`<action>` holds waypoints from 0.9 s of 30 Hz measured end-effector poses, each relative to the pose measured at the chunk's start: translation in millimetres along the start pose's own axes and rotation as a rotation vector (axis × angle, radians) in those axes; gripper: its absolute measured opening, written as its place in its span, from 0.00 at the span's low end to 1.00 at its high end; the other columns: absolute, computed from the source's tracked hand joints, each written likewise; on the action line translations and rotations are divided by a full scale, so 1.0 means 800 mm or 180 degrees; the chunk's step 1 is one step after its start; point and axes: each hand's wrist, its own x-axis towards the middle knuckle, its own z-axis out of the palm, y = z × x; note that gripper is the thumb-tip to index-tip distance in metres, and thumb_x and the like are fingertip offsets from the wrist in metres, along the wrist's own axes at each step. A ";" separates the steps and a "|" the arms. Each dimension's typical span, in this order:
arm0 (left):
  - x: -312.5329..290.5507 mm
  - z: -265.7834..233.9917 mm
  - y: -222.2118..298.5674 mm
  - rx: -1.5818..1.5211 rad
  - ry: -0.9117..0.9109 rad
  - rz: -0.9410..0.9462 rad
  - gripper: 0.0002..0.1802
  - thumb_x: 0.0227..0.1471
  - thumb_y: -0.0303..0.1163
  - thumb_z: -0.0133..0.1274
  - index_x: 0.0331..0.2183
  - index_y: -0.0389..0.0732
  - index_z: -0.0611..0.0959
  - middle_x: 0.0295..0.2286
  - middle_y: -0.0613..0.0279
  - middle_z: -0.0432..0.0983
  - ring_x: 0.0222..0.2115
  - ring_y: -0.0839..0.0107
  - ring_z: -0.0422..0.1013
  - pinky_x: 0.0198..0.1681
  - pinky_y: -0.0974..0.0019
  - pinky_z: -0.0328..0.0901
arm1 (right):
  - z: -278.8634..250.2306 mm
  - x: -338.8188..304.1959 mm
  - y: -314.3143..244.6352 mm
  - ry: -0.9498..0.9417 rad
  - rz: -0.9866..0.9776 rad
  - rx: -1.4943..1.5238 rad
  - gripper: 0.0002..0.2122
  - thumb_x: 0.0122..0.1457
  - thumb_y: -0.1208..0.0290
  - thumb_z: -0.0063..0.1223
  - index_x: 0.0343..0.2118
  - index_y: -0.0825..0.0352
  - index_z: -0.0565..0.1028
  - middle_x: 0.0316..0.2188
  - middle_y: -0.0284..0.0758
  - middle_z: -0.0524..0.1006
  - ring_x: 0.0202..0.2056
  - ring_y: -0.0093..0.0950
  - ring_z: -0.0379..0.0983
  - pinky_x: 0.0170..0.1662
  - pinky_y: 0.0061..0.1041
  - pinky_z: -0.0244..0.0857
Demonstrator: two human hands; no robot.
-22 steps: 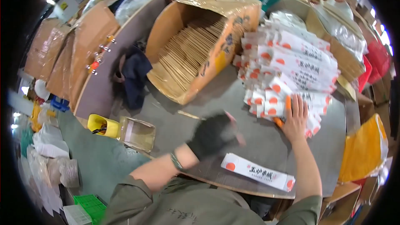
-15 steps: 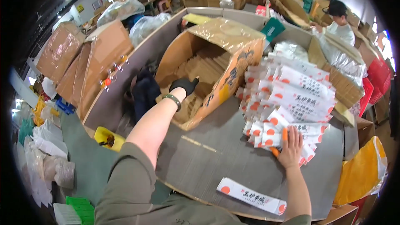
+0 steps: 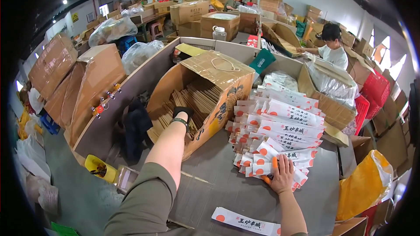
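Head view shows our left hand (image 3: 183,112), black-gloved, reaching into the open cardboard box (image 3: 227,83) onto the wooden sticks (image 3: 199,98); we cannot tell its grip. Our right hand (image 3: 282,175) lies flat, fingers spread, on the fanned white paper sleeves (image 3: 280,135) on the grey tabletop (image 3: 218,183).

The left hand (image 3: 183,112) is hidden among wooden sticks (image 3: 192,100) inside the cardboard box (image 3: 218,87).
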 end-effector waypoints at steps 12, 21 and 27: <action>-0.083 0.342 -0.056 -0.4780 0.1799 0.4099 0.12 0.45 0.22 0.57 0.35 0.37 0.75 0.22 0.59 0.75 0.23 0.66 0.75 0.28 0.60 0.73 | -0.079 -0.022 -0.044 -0.1302 0.0438 0.0051 0.46 0.48 0.42 0.57 0.63 0.71 0.54 0.64 0.48 0.51 0.66 0.46 0.43 0.66 0.50 0.34; -0.081 0.623 -0.026 -0.2341 0.3932 0.4135 0.23 0.45 0.40 0.61 0.42 0.40 0.76 0.33 0.49 0.77 0.36 0.50 0.74 0.36 0.55 0.68 | -0.166 0.077 -0.317 0.0422 0.1286 0.4464 0.49 0.46 0.74 0.69 0.66 0.68 0.44 0.40 0.35 0.74 0.39 0.22 0.71 0.47 0.23 0.66; -0.067 0.626 -0.065 -0.0971 0.2990 0.3759 0.23 0.43 0.41 0.61 0.41 0.40 0.77 0.35 0.49 0.76 0.36 0.52 0.73 0.38 0.55 0.67 | -0.118 0.019 -0.319 0.0667 0.1553 0.5327 0.41 0.49 0.76 0.65 0.63 0.71 0.53 0.35 0.30 0.75 0.35 0.16 0.70 0.44 0.18 0.66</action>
